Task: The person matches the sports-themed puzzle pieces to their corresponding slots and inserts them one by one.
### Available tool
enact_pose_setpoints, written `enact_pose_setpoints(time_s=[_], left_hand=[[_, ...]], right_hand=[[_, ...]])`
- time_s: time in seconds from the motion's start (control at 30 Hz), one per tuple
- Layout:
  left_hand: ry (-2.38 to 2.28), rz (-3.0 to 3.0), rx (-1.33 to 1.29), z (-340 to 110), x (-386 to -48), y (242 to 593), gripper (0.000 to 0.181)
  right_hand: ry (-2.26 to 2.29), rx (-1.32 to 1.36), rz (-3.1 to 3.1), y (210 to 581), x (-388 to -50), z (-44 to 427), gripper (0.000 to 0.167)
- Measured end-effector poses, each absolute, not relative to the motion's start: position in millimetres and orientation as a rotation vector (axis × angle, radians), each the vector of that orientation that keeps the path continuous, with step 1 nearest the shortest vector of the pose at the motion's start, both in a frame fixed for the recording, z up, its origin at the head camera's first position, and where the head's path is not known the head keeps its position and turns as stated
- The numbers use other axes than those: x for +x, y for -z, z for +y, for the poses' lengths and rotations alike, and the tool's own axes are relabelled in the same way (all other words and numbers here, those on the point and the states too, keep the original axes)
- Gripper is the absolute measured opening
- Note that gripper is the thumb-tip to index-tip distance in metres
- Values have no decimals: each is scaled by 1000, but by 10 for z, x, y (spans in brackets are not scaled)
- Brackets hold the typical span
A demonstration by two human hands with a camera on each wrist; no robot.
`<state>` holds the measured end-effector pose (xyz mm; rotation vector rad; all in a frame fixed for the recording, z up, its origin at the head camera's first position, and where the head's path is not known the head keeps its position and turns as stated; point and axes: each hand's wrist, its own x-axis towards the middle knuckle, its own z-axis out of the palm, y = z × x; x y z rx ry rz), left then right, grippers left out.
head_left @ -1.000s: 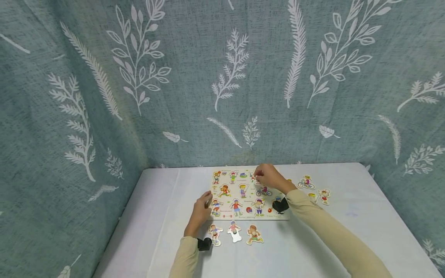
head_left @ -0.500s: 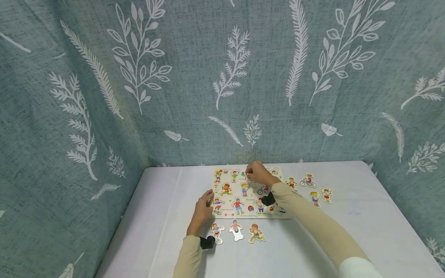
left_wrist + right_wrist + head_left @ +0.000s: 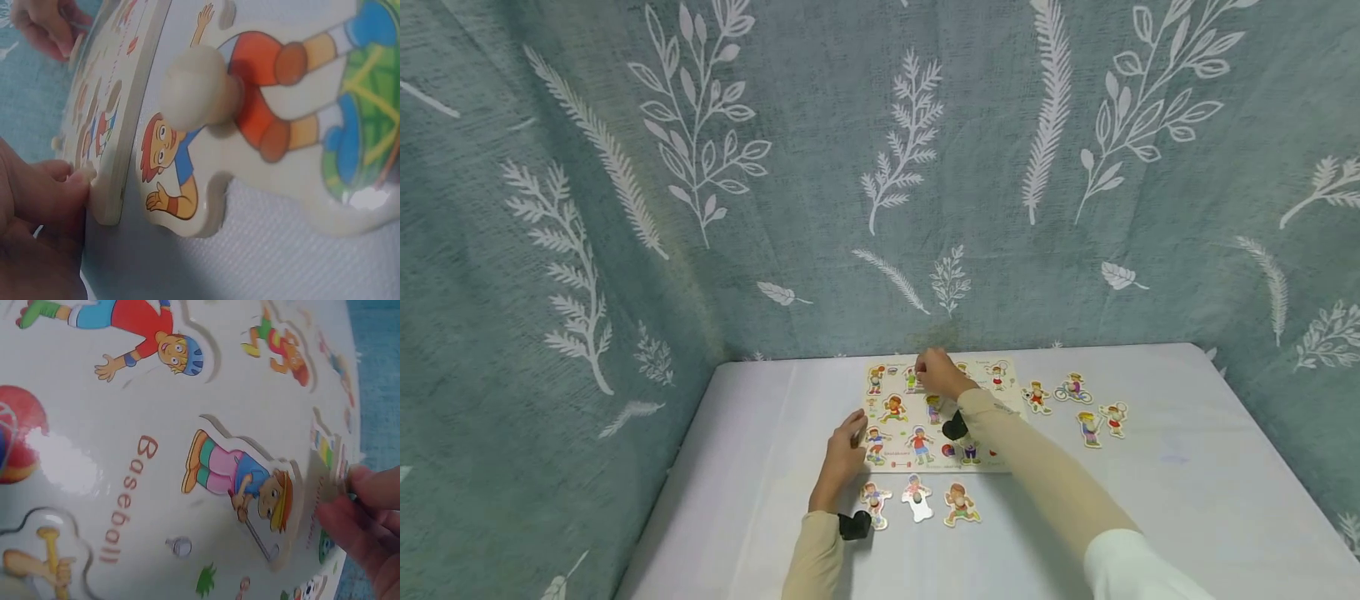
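Observation:
A wooden peg puzzle board [image 3: 910,429] with printed sport figures lies at the table's back. My right hand [image 3: 938,372] is over its top row, thumb and fingers pinching a small puzzle piece [image 3: 342,467]; its picture is mostly hidden. At the board's left edge my left hand [image 3: 844,454] holds the corner, the thumb [image 3: 78,184] against it in the left wrist view. Closest to that hand lies a knobbed skateboarder piece [image 3: 256,59]. Beside it are a piece with a white lower half [image 3: 917,500] and a runner piece [image 3: 960,505].
Right of the board lie a footballer piece [image 3: 1037,398], a cyclist piece [image 3: 1073,389], a golfer piece [image 3: 1089,429] and a tennis player piece [image 3: 1115,419]. A leaf-patterned curtain [image 3: 820,208] hangs behind the white-covered table [image 3: 760,467].
My right hand has moved left along the board's top row, uncovering the right side of the board and the pieces beyond. The left hand stays at the left edge.

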<state>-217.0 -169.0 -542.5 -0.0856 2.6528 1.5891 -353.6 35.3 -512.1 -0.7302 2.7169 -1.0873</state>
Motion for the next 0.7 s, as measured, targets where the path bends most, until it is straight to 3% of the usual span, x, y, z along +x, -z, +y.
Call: enact_pose_setpoints(time_s=[0.2, 0.43, 0.7], left_hand=[[-1573, 2669, -96, -1670, -2154, 5428, 64], [-1577, 2660, -102, -1687, -2140, 5421, 65], [-1576, 2659, -92, -1684, -2159, 5423, 65]], right_hand=[[1068, -723, 2730, 5190, -3530, 207, 24], [1076, -687, 2739, 5234, -3507, 164, 16], [1085, -868, 2771, 5224, -3479, 165, 27]])
